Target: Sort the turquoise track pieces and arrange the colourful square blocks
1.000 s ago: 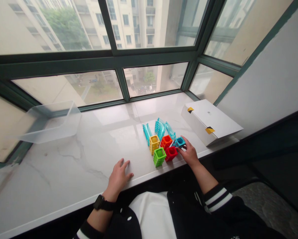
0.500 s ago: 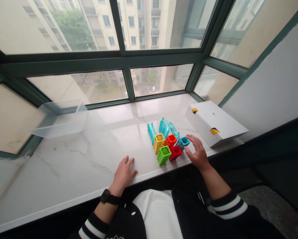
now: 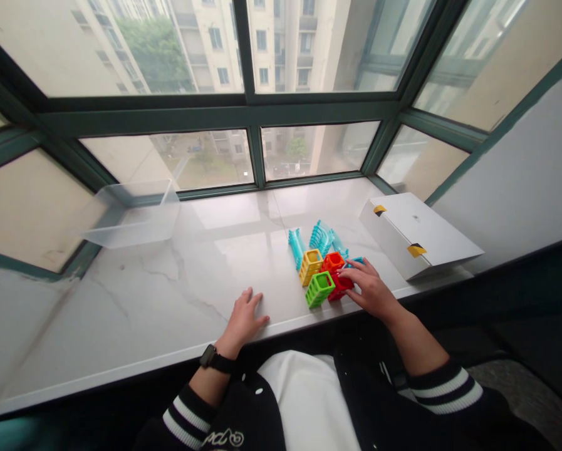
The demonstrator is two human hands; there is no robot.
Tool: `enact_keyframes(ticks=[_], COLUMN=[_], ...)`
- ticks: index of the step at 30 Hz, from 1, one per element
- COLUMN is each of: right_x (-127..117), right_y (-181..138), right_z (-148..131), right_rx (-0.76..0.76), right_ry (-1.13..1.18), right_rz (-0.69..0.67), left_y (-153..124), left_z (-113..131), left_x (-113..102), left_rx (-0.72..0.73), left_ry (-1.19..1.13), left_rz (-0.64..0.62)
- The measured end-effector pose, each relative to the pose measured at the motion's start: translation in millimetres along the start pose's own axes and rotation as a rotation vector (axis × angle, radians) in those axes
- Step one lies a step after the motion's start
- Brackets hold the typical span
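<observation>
We start at the right hand (image 3: 372, 291). Its grip is bent over the near right corner of a cluster of toy blocks, with the fingertips touching the red lattice-walled plastic cube (image 3: 339, 283). We cannot tell whether the fingers pinch the cube or only rest on it. Just beyond the fingers a light-blue plastic cube (image 3: 357, 260) peeps out, mostly hidden by them.

Touching the red cube on its left stands the green lattice-walled plastic cube (image 3: 319, 288), open top up and nearest the front edge. Behind these two sit the orange lattice-walled plastic cube (image 3: 333, 260) and the yellow lattice-walled plastic cube (image 3: 310, 265), so the four are packed into a tight square. Just behind the square we see the turquoise ribbed curved track pieces (image 3: 321, 236).

The left hand (image 3: 245, 318) lies well apart to the left. Its grip is open and holds nothing, palm down and fingers flat on the white marble bench (image 3: 182, 294). A black wristwatch (image 3: 213, 359) circles that wrist.

To the right of the blocks, near the bench's right end, lies a closed white cardboard box (image 3: 419, 233) with yellow-and-black tape tabs. At the back left, against the green-framed window (image 3: 257, 116), we make out a clear plastic tub (image 3: 135, 216), blurred in this view.
</observation>
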State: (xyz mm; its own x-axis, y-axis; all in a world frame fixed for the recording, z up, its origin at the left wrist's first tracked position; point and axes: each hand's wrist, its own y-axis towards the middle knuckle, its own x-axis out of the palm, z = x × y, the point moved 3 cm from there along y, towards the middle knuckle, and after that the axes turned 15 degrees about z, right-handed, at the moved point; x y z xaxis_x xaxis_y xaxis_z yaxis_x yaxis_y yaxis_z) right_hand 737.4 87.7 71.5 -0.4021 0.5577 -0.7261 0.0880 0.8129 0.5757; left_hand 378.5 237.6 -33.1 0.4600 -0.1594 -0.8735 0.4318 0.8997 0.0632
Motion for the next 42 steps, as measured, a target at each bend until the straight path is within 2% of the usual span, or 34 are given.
enact_keyframes(ticks=[2,4,8,12,14,16,20,28,32,36,42], right_x=[0.1,-1.7,-7.3,-7.8,-5.6,-2.9,1.5,3.9,4.4,1.4,-9.7], right_y=[0.1,0.4,0.5,-0.6,-1.4,-2.2,-4.8,-4.6,-4.4,-3.8,3.8], right_z=[0.0,-1.2,-4.4,-5.5,-4.6,-2.7,2.8,8.8,8.7,4.7,-2.7], right_rx=[0.003,0.001,-0.003,-0.008,-0.017,-0.031,-0.052,-0.069,-0.068,-0.064,-0.04], right_ry=[-0.004,-0.007,-0.007,-0.005,-0.007,-0.004,0.003,-0.003,-0.01,-0.01,-0.025], right_rz=[-0.019,-0.032,-0.025,-0.014,-0.006,0.012,0.03,0.047,0.035,0.022,0.026], left_y=[0.3,0.3,0.8,5.7,8.1,9.2,9.4,7.1,2.4,-1.7,-2.6], left_z=[4.8,18.7,65.6,109.0,119.2,119.7,96.6,16.2,-18.2,-39.0,-51.6], left_x=[-5.4,-14.8,-36.6,-46.7,-44.4,-38.3,-25.0,-17.3,-17.7,-16.4,-9.8], left_rx=[0.014,0.089,0.242,0.351,0.378,0.375,0.279,-0.01,-0.105,-0.197,-0.302], left_ry=[-0.097,-0.259,-0.58,-0.626,-0.623,-0.614,-0.601,-0.598,-0.591,-0.623,-0.709], left_rz=[0.039,0.09,0.125,0.111,0.096,0.075,0.069,0.137,0.186,0.219,0.262])
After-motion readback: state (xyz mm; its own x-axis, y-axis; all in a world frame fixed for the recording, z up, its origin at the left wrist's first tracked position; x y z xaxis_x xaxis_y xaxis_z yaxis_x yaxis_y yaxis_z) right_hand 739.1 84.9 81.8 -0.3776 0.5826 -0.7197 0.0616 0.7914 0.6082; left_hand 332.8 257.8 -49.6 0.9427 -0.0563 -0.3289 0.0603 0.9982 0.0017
